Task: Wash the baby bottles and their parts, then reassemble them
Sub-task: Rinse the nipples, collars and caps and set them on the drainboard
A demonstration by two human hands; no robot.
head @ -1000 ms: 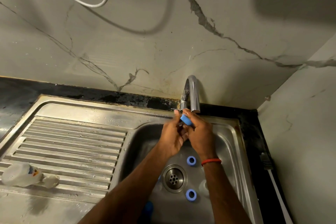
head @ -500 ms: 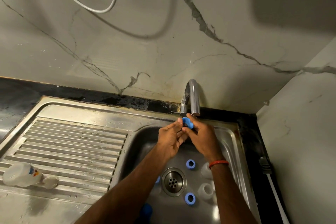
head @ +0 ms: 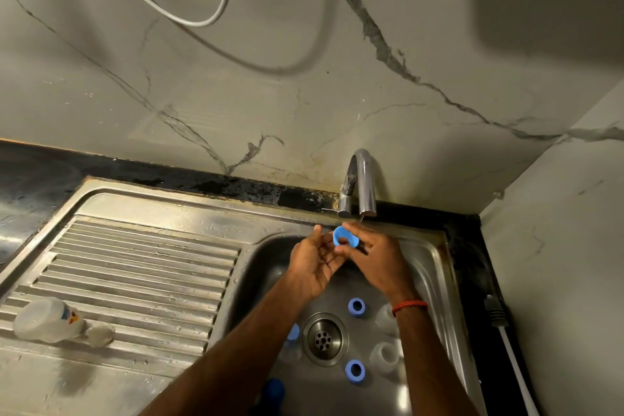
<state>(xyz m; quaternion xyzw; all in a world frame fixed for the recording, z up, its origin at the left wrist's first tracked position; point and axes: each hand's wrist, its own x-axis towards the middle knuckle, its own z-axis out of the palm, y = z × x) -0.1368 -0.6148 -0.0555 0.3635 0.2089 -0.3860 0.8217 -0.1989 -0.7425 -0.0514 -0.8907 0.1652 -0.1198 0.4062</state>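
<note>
Our right grip (head: 380, 258) pinches a blue cap (head: 344, 237) between thumb and fingers. The cap sits up high over the sink (head: 435, 248), just under the tap (head: 360, 181). A thin line of water comes out of the tap. A red string (head: 409, 306) goes round that wrist.

Our left grip (head: 312, 263) is wide, with loose fingers, and holds nothing. Its fingers are just beside the cap; we cannot tell if they touch it.

Down in the sink, two blue rings (head: 356, 307) lie near the drain (head: 325, 338), one behind it and one in front. A third blue piece (head: 293, 331) peeks out from under our left arm. Two clear cups (head: 385, 356) lie on the right of the drain.

A bottle (head: 47, 319) lies on its side on the ribbed draining board (head: 141, 267), well apart from the sink, with a small clear piece (head: 99, 334) just beside it. The black bench (head: 33, 165) runs along behind.
</note>
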